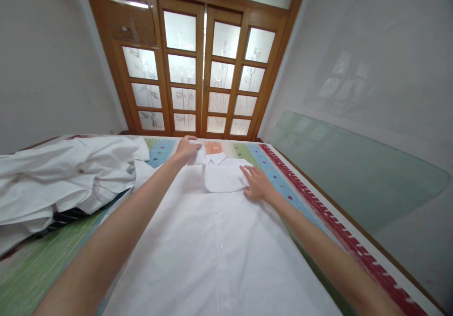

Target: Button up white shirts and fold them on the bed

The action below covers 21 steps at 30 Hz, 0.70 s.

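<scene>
Working over the white shirt [198, 250], we had it lying front up on the patterned cloth [293, 188], its collar [215, 159] at the far end and its buttons [220, 248] running down the middle. Our left hand [187, 150] grasped a raised bit of white fabric beside the collar. Our right hand [258, 183] gripped nothing; its fingers lay spread at the right edge of a flap [224, 179] turned over the chest. To our left lay a rumpled white heap [102, 169], near the shirt.
</scene>
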Available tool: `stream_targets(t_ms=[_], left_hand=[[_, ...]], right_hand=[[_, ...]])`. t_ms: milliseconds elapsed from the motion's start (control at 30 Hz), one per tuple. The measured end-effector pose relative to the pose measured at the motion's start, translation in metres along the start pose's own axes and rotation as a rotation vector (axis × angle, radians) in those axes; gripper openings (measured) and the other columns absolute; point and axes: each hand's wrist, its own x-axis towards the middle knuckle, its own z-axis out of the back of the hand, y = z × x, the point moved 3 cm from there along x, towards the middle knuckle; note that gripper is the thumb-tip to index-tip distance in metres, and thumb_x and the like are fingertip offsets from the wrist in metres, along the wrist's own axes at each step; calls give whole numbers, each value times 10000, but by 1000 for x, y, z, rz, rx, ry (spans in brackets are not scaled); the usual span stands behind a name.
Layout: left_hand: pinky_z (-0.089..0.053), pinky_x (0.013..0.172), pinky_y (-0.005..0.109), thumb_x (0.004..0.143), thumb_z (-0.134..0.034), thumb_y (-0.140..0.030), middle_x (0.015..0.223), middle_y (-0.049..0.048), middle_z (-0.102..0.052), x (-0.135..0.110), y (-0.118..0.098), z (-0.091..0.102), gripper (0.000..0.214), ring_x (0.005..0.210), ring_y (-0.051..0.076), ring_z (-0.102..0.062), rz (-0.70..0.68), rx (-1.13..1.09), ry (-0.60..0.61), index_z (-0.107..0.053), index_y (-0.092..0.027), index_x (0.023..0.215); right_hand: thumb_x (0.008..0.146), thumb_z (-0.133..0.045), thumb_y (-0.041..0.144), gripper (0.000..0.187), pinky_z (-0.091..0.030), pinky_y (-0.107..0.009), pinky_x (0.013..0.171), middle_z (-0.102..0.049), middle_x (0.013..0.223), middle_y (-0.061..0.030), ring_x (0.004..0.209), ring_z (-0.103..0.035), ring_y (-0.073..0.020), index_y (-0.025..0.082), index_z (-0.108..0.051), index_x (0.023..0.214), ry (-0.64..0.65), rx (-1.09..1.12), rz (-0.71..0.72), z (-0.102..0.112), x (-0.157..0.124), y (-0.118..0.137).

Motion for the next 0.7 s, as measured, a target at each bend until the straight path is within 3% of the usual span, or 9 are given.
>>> stream_targets(t_ms=[100, 167, 233, 300, 367, 433, 533, 600, 700], left_hand=[[-493, 683, 270, 649, -741, -145, 917, 85, -671, -12, -54, -56, 375, 754, 167, -636, -129, -211, 78, -630, -133, 1007], [-501, 748, 275, 682, -734, -156, 991, 88, -664, -19, -85, -87, 335, 820, 159, -636, -232, -423, 150, -631, -139, 1000], [-502, 799, 288, 703, -742, -185, 1035, 75, -655, -21, -102, -108, 348, 855, 151, -637, -298, -634, 232, -626, -156, 1029], [-503, 822, 296, 708, -752, -209, 1036, 61, -653, -16, -102, -116, 388, 859, 142, -641, -288, -797, 268, -613, -169, 1067], [-505, 812, 282, 706, -749, -200, 987, 50, -662, -4, -83, -110, 411, 834, 130, -645, -216, -856, 223, -602, -168, 1089], [-507, 774, 257, 714, -719, -170, 911, 39, -670, 8, -48, -94, 410, 789, 119, -646, -105, -763, 113, -597, -159, 1106], [-504, 706, 243, 687, -725, -175, 808, 27, -675, 18, 13, -64, 370, 730, 130, -651, 135, -320, 44, -632, -157, 1045], [-505, 678, 274, 640, -743, -153, 758, 50, -677, 20, 46, -44, 334, 719, 169, -660, 212, -209, 43, -650, -131, 960], [-499, 665, 285, 613, -737, -141, 733, 43, -676, 20, 77, -17, 291, 739, 195, -665, 260, -78, 27, -643, -144, 889]], right_hand=[[748, -576, 473, 863, -349, -431, 967, -431, 1427, -199, 1177, -437, -347, 62, -309, 1458, -50, 5, -18, 0, 4, 0], [769, -560, 565, 814, -363, -427, 947, -483, 1370, -211, 1142, -465, -343, 58, -407, 1387, -99, -2, -55, -2, 2, -5], [786, -553, 599, 694, -377, -415, 918, -567, 1245, -210, 1097, -496, -337, 74, -540, 1240, -120, -14, -93, -5, -2, -15], [816, -554, 556, 538, -392, -394, 885, -623, 1110, -191, 1047, -526, -322, 102, -610, 1099, -122, -20, -154, -8, -8, -27], [864, -528, 433, 377, -406, -362, 846, -645, 1038, -168, 1007, -553, -295, 122, -625, 1054, -133, -13, -286, -10, -14, -41], [894, -472, 313, 281, -415, -324, 798, -660, 1009, -141, 965, -580, -257, 139, -626, 1052, -154, 24, -487, -12, -21, -54], [901, -443, 296, 261, -418, -283, 740, -682, 979, -98, 911, -610, -214, 166, -632, 1026, -181, 145, -734, -16, -30, -64], [865, -507, 354, 279, -419, -272, 722, -686, 976, -82, 898, -617, -206, 173, -630, 1039, -189, 205, -769, -18, -32, -64], [799, -589, 408, 320, -417, -269, 697, -687, 957, -71, 871, -620, -203, 176, -640, 1013, -141, 233, -735, -18, -28, -58]])
